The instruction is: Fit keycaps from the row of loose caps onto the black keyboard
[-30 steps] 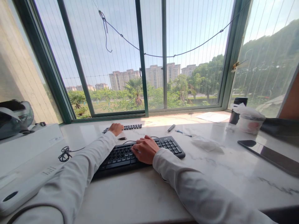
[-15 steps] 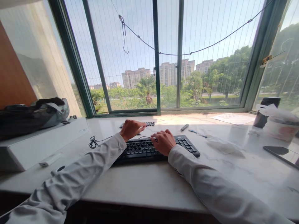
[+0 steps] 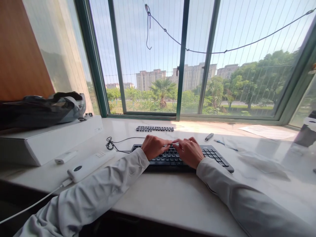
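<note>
A black keyboard [image 3: 215,157] lies on the white marble-patterned counter. My left hand [image 3: 156,147] reaches over its middle, thumb and fingers pinched together; whatever sits between them is too small to make out. From the other side my right hand [image 3: 190,152] bends over the keys, its thumb and forefinger drawn together against the left fingertips. Both hands hide part of the key rows. Behind the keyboard, small black keycaps [image 3: 154,128] are laid out in rows. The keyboard's cable [image 3: 110,143] is bunched to the left.
On the left, a white box [image 3: 32,148] carries a dark bag [image 3: 41,108]. A white power strip [image 3: 90,166] and a small white adapter [image 3: 64,157] lie nearby. To the right are a grey stick-like tool [image 3: 209,137], a blue pen-like item [image 3: 219,142], clear plastic [image 3: 264,163] and paper [image 3: 266,132].
My left hand has come from the keycap rows back to the keyboard and meets my right fingertips. The head view has swung left, bringing the power strip into sight.
</note>
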Action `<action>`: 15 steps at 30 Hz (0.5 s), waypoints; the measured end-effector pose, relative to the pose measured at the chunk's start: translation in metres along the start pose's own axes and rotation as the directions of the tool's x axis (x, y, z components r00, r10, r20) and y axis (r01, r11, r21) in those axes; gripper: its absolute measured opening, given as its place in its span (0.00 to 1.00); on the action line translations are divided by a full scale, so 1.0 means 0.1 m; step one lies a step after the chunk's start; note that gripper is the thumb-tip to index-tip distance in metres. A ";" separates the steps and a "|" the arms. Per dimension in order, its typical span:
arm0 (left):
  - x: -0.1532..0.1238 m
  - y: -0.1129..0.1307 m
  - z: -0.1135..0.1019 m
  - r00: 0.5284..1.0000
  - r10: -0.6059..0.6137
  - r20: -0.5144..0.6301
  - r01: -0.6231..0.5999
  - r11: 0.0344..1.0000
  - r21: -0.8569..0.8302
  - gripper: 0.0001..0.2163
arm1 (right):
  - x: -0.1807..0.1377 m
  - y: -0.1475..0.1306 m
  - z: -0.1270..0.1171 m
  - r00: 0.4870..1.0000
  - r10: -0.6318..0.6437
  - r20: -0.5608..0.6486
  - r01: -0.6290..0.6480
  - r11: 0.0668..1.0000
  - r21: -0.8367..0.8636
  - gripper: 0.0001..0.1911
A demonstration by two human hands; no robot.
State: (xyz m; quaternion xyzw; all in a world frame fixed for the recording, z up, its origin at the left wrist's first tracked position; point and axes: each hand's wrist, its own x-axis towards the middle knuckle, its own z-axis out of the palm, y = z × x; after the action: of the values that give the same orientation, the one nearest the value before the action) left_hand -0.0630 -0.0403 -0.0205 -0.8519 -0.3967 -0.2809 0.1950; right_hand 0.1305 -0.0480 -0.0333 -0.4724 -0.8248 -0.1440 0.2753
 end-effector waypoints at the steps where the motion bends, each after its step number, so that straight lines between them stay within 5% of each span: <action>1: 0.00 -0.01 -0.01 1.000 -0.004 -0.007 0.004 1.000 -0.004 0.13 | 0.00 -0.02 0.00 1.000 -0.008 0.005 0.008 1.000 -0.002 0.18; 15: -0.02 -0.04 -0.01 0.998 -0.001 -0.063 -0.008 0.989 -0.149 0.15 | -0.02 -0.03 0.04 0.999 -0.016 -0.039 0.020 0.993 0.117 0.17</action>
State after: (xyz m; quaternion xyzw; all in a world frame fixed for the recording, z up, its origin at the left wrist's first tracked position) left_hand -0.0677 -0.0401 -0.0205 -0.8555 -0.3669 -0.3360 0.1437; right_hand 0.1275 -0.0487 -0.0378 -0.4450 -0.8308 -0.1066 0.3170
